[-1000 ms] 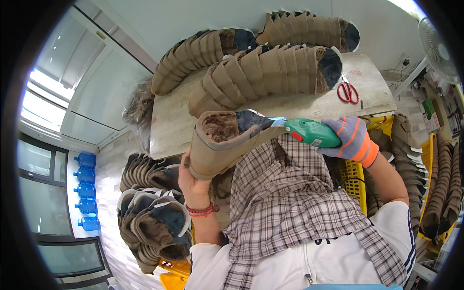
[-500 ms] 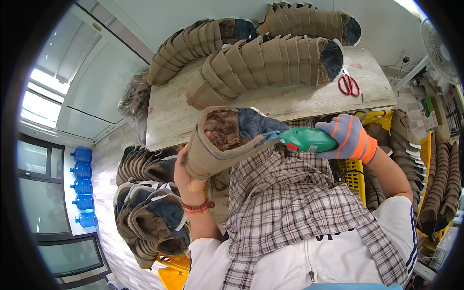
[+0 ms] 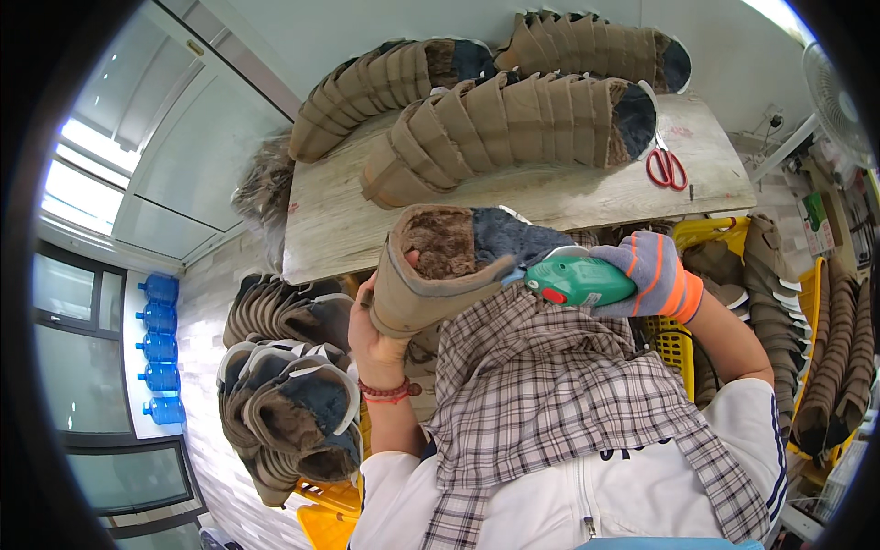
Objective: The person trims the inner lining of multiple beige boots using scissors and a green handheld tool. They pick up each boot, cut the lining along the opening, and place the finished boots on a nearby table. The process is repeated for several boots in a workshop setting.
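My left hand (image 3: 376, 341) is bare and wrapped round the side of a brown boot upper (image 3: 417, 298); some fingertips show inside against the fur lining. The upper has a dark blue panel on its right part. In a grey and orange glove, my right hand (image 3: 646, 273) grips a green electric cutter (image 3: 579, 279) with a red button. The cutter's head meets the upper's near rim at the right, and the blue panel's pale-edged end lies above the tool. Its blade tip is partly hidden by the upper.
Nested rows of boot uppers (image 3: 513, 128) lie on a pale wooden table (image 3: 321, 229) ahead, beside red-handled scissors (image 3: 666, 169). More uppers (image 3: 289, 417) are stacked at lower left. Yellow crates (image 3: 676, 353) stand at right. Blue water bottles (image 3: 158, 348) line the left wall.
The boot upper has shifted slightly right and the cutter slightly left and down, so they overlap more. The blue panel's end now sits over the cutter's top. Both hands keep their grip.
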A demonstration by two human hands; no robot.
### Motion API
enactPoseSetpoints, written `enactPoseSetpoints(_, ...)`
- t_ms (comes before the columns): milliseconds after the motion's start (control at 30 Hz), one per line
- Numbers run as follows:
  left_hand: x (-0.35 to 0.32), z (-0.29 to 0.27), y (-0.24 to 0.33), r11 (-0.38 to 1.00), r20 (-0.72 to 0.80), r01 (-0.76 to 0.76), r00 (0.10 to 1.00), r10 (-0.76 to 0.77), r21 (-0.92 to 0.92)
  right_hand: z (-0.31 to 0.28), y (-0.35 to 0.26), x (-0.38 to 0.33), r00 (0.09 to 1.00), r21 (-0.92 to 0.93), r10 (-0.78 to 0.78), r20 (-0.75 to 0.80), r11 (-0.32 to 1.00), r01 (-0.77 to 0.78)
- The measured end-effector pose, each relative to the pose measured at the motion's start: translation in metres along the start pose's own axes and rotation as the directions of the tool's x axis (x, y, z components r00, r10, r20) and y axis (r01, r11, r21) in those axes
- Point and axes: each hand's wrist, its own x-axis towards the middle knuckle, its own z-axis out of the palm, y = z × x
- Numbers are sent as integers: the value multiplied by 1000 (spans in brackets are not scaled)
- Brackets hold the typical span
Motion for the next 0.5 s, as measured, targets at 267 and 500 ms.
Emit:
enactPoseSetpoints(267,-7,-1,-2,992,-4,36,999,-37,-119,-6,-14,21,997,67,43,64,997,-48)
enactPoseSetpoints(500,-20,17,-19,981,-82,-181,979,186,74,9,-6,17,994,4,-69,-89,998,70)
